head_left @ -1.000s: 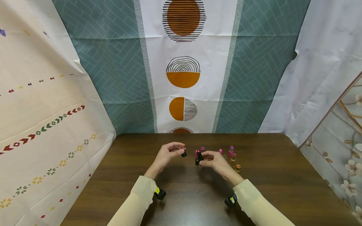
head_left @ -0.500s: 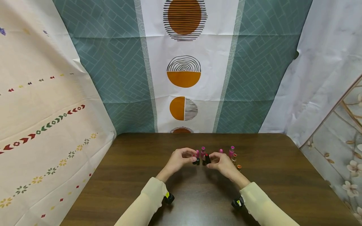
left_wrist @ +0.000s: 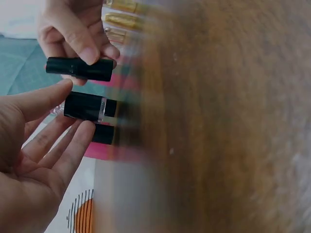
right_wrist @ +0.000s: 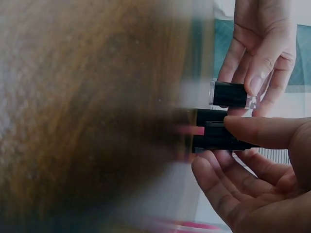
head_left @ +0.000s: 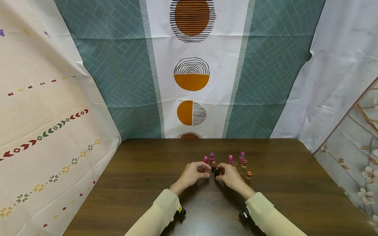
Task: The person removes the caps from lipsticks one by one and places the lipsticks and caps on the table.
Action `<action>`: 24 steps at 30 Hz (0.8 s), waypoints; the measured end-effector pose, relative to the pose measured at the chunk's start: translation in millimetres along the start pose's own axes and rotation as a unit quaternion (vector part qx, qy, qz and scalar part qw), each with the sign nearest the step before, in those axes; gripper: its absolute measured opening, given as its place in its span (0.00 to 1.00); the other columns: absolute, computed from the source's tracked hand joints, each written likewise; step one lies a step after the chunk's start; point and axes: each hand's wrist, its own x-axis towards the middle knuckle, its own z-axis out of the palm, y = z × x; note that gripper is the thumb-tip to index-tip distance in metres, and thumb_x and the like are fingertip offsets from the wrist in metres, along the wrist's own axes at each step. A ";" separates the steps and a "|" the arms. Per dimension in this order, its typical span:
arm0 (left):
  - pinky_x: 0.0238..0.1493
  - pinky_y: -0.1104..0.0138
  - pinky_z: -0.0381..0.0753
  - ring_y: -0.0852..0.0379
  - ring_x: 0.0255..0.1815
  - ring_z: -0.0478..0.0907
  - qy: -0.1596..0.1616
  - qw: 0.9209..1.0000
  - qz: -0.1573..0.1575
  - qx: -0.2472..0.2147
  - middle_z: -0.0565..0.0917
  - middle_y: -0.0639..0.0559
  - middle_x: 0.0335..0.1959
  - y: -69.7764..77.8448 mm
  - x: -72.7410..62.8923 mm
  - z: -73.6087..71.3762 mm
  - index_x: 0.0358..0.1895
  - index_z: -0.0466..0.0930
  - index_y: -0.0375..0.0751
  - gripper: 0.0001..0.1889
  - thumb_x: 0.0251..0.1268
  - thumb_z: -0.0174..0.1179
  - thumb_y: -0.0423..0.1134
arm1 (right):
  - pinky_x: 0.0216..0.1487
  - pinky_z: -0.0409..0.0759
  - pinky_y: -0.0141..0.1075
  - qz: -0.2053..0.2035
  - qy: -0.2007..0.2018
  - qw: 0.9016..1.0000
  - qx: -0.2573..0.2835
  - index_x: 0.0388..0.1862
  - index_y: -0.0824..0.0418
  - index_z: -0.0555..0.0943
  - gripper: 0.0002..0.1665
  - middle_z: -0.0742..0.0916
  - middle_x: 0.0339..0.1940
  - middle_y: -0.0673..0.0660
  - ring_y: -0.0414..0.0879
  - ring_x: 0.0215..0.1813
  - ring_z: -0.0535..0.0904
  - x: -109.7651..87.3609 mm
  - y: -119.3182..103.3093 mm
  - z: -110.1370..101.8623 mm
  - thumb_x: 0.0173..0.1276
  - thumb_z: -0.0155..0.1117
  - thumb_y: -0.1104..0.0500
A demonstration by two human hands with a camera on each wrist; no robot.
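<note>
My left hand (head_left: 192, 174) pinches a short lipstick tube (left_wrist: 83, 106), black in the middle with clear ends, between thumb and fingers. Beside it, my right hand (head_left: 228, 177) grips a slim black lipstick (head_left: 217, 171) with a red tip, held upright at or just above the tabletop. A narrow gap separates the two held tubes. Just behind them stands another dark lipstick (head_left: 213, 167) with a brownish tip. The left wrist view also has black lipstick bases (left_wrist: 103, 134) beyond the left fingers, partly hidden by them.
A pink lipstick (head_left: 205, 159) and a pink tube (head_left: 212, 158) stand behind the hands. To the right are another pink piece (head_left: 230, 159), a magenta tube (head_left: 242, 157), gold tubes (head_left: 244, 164) and a small clear ring (head_left: 234, 163). All rest on the brown wooden table (head_left: 141, 183).
My left hand has come rightward and down with its lipstick, close to the right hand. The right hand has shifted slightly right and nearer, still gripping the black lipstick.
</note>
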 end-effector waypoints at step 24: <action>0.47 0.63 0.83 0.58 0.44 0.86 -0.006 0.999 0.001 0.035 0.90 0.51 0.43 -5.6 -1.8 7.8 0.49 0.88 0.42 0.13 0.62 0.74 0.32 | 0.33 0.77 0.37 -0.008 -0.024 1.000 -0.012 0.43 0.65 0.84 0.20 0.84 0.27 0.53 0.43 0.31 0.78 -1.7 2.9 5.8 0.50 0.77 0.75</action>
